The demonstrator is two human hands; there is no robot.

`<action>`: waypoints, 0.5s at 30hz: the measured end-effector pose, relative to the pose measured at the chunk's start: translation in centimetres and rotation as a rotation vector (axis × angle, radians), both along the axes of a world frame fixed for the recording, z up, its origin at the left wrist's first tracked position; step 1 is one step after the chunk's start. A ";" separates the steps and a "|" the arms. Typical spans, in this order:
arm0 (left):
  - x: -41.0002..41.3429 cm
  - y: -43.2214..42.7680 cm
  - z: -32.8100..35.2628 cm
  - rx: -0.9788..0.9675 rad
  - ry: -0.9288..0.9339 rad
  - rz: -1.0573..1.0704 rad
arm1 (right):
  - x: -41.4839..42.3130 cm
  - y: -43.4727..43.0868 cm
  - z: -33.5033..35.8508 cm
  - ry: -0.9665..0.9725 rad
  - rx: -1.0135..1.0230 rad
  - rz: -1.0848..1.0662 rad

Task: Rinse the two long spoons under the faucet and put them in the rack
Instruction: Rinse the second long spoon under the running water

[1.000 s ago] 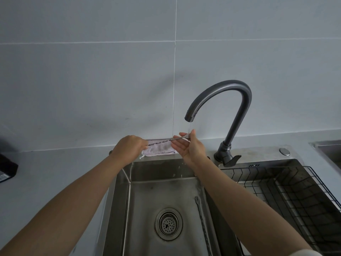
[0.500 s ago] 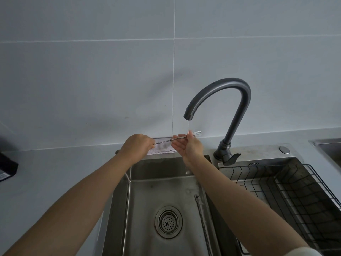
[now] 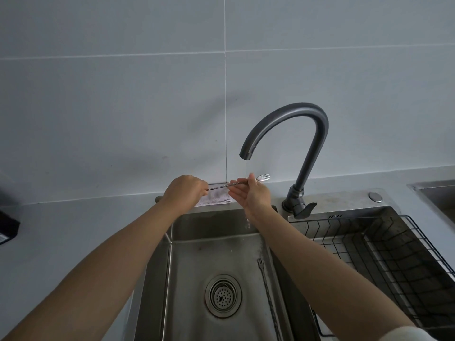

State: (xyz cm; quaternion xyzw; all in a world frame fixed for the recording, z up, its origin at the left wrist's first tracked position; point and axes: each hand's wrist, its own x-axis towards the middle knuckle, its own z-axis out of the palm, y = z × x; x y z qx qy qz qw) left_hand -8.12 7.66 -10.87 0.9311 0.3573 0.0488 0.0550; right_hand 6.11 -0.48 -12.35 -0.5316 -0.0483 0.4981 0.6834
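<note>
Left hand [image 3: 184,190] closed on one spoon [image 3: 229,184]; right hand [image 3: 251,195] pinches it, apparently, under the faucet [image 3: 290,119]. Other spoon [image 3: 267,291] lies at five o'clock in the sink [image 3: 187,267].

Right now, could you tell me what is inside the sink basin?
Inside the sink basin: a second long spoon lying right of the drain strainer. The right forearm covers the basin's near right corner.

The long spoon [image 3: 236,184] in my grip is shiny twisted metal. Above it the faucet [image 3: 295,124] is dark matt metal. The sink [image 3: 197,257] below is brushed steel, dulled with water marks. The rack [image 3: 384,254] is black wire, the cloth [image 3: 216,199] soft, the wall tiles [image 3: 123,107] smooth and faintly glossy.
</note>
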 end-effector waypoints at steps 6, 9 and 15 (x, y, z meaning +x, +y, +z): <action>0.5 -0.2 0.1 0.055 -0.008 0.003 | -0.1 -0.1 0.8 -0.021 0.025 0.086; 0.5 0.0 -0.3 0.129 -0.066 -0.004 | 0.2 0.2 0.9 0.060 0.020 0.068; 0.0 -0.7 0.9 0.226 -0.002 -0.023 | 0.2 0.4 0.8 0.152 -0.069 0.038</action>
